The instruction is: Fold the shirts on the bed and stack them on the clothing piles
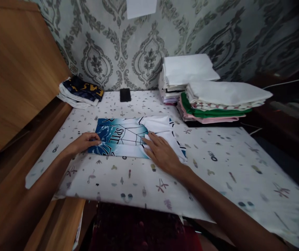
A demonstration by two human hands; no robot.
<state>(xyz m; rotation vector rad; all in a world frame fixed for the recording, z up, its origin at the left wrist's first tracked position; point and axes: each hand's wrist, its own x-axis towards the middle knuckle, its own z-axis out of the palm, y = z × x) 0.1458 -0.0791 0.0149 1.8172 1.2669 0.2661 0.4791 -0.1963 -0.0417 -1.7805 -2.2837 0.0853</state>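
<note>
A folded blue-and-white printed shirt (pixel 124 136) lies in the middle of a table covered with a white patterned cloth (pixel 217 167). My left hand (pixel 85 142) rests on the shirt's left edge, fingers curled with the tips pressing the fabric. My right hand (pixel 161 151) lies flat on the shirt's right part, fingers stretched out toward the left over the white fold.
A folded dark shirt with yellow lettering on white garments (pixel 81 91) sits at the back left. A black phone (pixel 125 94) lies by the wall. Stacks of folded white, green and pink cloth (pixel 209 94) stand at the back right. A wooden panel (pixel 16 69) rises on the left.
</note>
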